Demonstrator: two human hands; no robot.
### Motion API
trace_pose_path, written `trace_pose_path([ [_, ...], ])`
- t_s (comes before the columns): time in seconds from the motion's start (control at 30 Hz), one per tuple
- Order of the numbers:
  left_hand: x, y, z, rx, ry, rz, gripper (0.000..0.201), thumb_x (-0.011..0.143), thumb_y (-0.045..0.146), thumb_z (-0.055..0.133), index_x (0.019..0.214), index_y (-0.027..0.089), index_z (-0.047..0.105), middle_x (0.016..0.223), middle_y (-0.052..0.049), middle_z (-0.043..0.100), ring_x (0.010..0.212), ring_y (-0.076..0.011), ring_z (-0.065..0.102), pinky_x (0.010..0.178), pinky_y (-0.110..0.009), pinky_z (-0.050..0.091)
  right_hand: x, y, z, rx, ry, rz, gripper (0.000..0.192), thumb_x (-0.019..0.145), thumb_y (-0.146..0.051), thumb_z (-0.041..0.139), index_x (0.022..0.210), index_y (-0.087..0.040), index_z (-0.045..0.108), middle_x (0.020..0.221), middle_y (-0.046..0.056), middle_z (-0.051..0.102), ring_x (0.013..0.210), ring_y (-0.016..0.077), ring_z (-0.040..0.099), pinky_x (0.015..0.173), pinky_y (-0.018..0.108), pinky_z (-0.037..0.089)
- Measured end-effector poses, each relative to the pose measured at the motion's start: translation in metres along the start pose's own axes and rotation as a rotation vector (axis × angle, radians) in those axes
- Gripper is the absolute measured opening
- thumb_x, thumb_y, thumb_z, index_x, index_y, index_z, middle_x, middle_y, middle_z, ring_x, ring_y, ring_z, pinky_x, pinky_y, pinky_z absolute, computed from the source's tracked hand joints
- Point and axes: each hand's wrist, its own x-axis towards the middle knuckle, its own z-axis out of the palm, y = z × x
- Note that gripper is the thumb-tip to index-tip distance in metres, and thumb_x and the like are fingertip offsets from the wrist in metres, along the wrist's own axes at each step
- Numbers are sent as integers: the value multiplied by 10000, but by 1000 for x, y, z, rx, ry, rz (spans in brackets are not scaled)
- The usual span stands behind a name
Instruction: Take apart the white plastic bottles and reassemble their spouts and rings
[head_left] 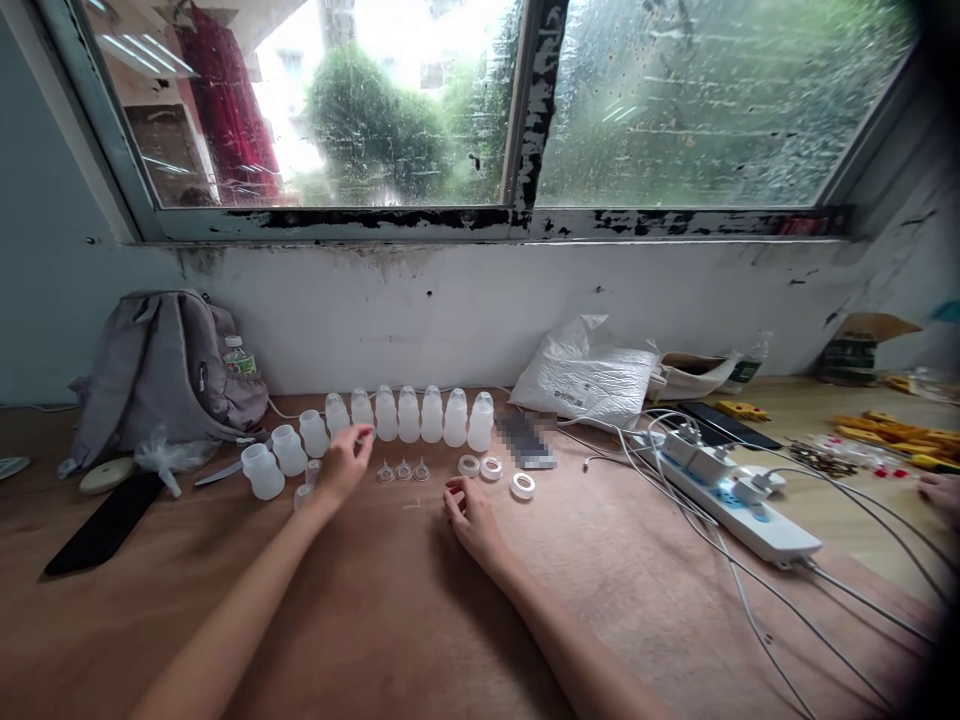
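My left hand (346, 468) is in front of the row of capped baby bottles (408, 415), its fingers loosely apart near a capped bottle (361, 405); nothing shows in them. My right hand (471, 520) hovers low over the table, fingers slightly bent and apart, just below the white screw rings (491, 469). Between the hands stand three clear bottle nipples (403, 469). Left of the row are three uncapped frosted baby bottles (262, 472). Small translucent caps (302, 496) are partly hidden by my left forearm.
A grey backpack (165, 370) and a black phone-like slab (105, 525) lie at left. Behind sits a silver padded bag (585, 372). To the right, a power strip (750, 515) trails several cables. Another person's hand (941, 495) shows at the far right.
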Motion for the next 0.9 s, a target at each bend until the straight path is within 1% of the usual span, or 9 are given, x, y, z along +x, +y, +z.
trace_pose_path([
  [0.13, -54, 34, 29, -65, -53, 71, 143, 805, 187, 454, 902, 205, 558, 885, -22, 610, 870, -167, 547, 784, -291, 458, -2, 1, 3, -31, 5, -13, 126, 806, -249, 402, 823, -186, 510, 750, 34, 582, 586, 137, 546, 575, 259, 462],
  [0.23, -70, 43, 38, -93, -78, 59, 155, 807, 168, 439, 887, 214, 564, 873, -23, 595, 852, -177, 534, 782, -319, 450, -2, 4, -1, -68, 16, -13, 136, 806, -228, 390, 831, -187, 518, 797, 42, 578, 619, 140, 546, 593, 260, 454],
  [0.33, -72, 38, 35, -87, -100, 24, 177, 820, 175, 413, 896, 218, 567, 890, -33, 584, 871, -184, 523, 807, -334, 435, 2, 9, -9, -184, 80, -23, 175, 799, -210, 387, 890, -184, 533, 894, 74, 562, 756, 185, 545, 681, 312, 441],
  [0.43, -72, 29, 33, -5, -115, -36, 201, 817, 221, 428, 956, 218, 573, 980, -60, 570, 934, -209, 511, 841, -370, 419, 8, 19, -14, -446, 153, -90, 281, 779, -192, 414, 1035, -186, 529, 1048, 112, 522, 961, 245, 488, 825, 396, 379],
  [0.53, -74, 21, 36, 95, -160, -80, 314, 817, 284, 437, 1107, 210, 532, 1173, -107, 504, 1094, -260, 438, 905, -430, 367, 13, 30, -12, -653, 156, -84, 389, 760, -197, 453, 1147, -214, 481, 1198, 130, 451, 1099, 294, 402, 899, 486, 286],
  [0.63, -75, 18, 40, 119, -259, -82, 407, 847, 311, 382, 1236, 207, 435, 1284, -110, 444, 1204, -274, 342, 952, -459, 308, 18, 38, -8, -760, 127, -52, 402, 759, -221, 476, 1161, -223, 467, 1279, 143, 396, 1184, 329, 312, 924, 562, 190],
  [0.7, -75, 18, 41, 112, -307, -77, 415, 865, 303, 341, 1266, 212, 400, 1301, -92, 440, 1217, -264, 331, 957, -455, 300, 21, 40, -7, -778, 107, -35, 359, 761, -242, 482, 1119, -216, 494, 1279, 146, 403, 1193, 338, 298, 919, 578, 174],
  [0.77, -75, 19, 40, 108, -319, -79, 405, 873, 281, 324, 1262, 203, 406, 1295, -84, 451, 1203, -251, 352, 947, -436, 315, 22, 41, -8, -763, 91, -33, 274, 765, -252, 481, 1028, -200, 540, 1228, 140, 454, 1160, 330, 339, 915, 558, 199],
  [0.9, -75, 23, 32, 94, -289, -66, 401, 869, 250, 341, 1254, 165, 413, 1252, -98, 491, 1166, -233, 397, 942, -408, 331, 18, 36, -10, -631, 57, -58, 155, 792, -293, 471, 853, -190, 568, 971, 91, 587, 965, 264, 486, 905, 497, 262],
])
